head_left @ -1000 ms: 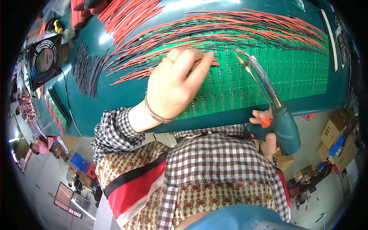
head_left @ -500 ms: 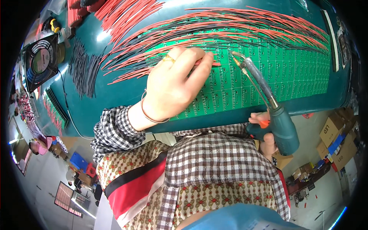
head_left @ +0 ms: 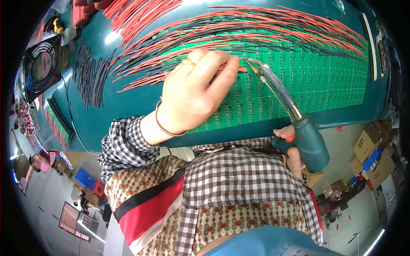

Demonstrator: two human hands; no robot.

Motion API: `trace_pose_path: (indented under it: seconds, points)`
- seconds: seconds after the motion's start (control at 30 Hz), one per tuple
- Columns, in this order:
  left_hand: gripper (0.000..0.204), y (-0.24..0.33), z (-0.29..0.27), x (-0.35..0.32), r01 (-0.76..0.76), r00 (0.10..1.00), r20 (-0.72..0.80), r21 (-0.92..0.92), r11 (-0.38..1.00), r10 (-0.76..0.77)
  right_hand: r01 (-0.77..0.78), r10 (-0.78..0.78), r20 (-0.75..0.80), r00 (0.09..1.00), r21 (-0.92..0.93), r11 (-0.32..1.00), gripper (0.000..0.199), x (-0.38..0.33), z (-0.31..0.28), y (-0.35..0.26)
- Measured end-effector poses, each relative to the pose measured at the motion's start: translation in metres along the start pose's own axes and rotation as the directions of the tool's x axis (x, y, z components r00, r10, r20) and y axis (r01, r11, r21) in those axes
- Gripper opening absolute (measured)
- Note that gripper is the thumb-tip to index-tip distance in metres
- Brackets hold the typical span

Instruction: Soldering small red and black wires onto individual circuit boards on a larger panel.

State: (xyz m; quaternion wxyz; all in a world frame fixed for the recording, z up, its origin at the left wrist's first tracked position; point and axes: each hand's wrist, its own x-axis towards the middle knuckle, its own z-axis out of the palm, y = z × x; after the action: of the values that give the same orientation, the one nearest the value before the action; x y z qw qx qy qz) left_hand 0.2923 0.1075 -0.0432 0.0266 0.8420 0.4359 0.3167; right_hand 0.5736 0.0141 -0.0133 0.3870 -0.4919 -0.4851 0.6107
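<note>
My left hand, with a ring and a bangle, rests over the green circuit board panel. Its fingers are pinched around red wires, whose ends stick out past the fingertips; how many are held is hidden. In my right hand is a dark green soldering gun with an orange-red trigger. The gun's thin tip is over the panel just right of the left fingertips; whether it touches cannot be made out. Rows of red and black wires lie across the panel's far part.
Loose black wires and a red wire bundle lie on the green table to the left and far left. A black fan stands at the left edge, its cable trailing nearby. A white strip lies at the right.
The soldering gun has shifted left, bringing its tip closer to the left fingertips and the red wire ends. My left hand stays nearly in place, still pinching the wires.
</note>
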Motion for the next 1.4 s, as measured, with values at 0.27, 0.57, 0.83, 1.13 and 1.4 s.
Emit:
trace_pose_path:
  seconds: [0.27,0.57,0.83,1.13,1.4]
  points:
    - [0.039,0.004,-0.003,0.003,0.057,0.998,0.005,-0.032,0.998,-0.057,-0.057,0.056,-0.030,0.998,-0.052,0.997,0.052,0.004,0.008,-0.009]
    - [0.038,0.004,-0.002,0.003,0.057,0.998,0.017,-0.025,0.998,-0.056,0.000,0.002,0.051,0.999,-0.042,0.999,0.046,0.000,-0.006,-0.001]
    - [0.038,0.006,-0.004,0.003,0.075,0.997,0.022,-0.022,0.997,-0.075,-0.067,0.053,-0.105,0.993,-0.132,0.989,0.067,0.000,0.003,-0.011]
    - [0.038,0.005,-0.003,0.003,0.072,0.997,0.018,-0.026,0.997,-0.071,-0.110,0.110,-0.111,0.988,0.007,0.994,0.062,0.005,0.012,-0.011]
    - [0.032,0.002,-0.002,0.001,0.026,1.000,0.011,0.008,1.000,-0.026,-0.119,0.116,-0.088,0.989,-0.020,0.993,0.058,0.007,0.013,-0.011]
